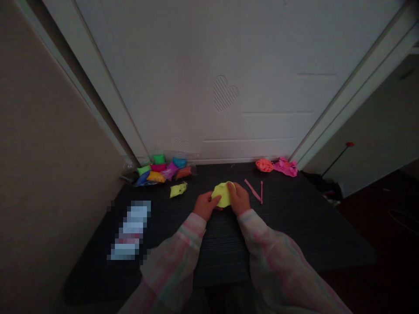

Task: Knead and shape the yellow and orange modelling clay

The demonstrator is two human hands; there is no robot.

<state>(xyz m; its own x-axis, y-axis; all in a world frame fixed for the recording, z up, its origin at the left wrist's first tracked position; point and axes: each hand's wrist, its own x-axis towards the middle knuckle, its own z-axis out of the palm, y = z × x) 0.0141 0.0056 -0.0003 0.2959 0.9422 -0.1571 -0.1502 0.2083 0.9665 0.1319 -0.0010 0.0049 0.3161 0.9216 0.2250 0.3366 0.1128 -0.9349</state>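
Note:
A flattened yellow piece of modelling clay (221,196) is held up between my two hands, over the middle of the dark table. My left hand (204,206) grips its left edge, thumb on the front face. On the other side my right hand (240,199) pinches the right edge, its thumb pressed near the top. The fingers behind the clay are mostly hidden. Just right of my right hand lie two thin pink modelling tools (253,190), forming a V. To the left of my left hand sits a small yellow packet (177,190).
Colourful clay packets (157,176) in clear plastic lie at the table's back left. Orange (264,165) and pink shaped clay (285,167) sit at the back right. A pixelated bright rectangle (130,231) is on the left of the dark table (294,235). A white door (183,87) stands behind.

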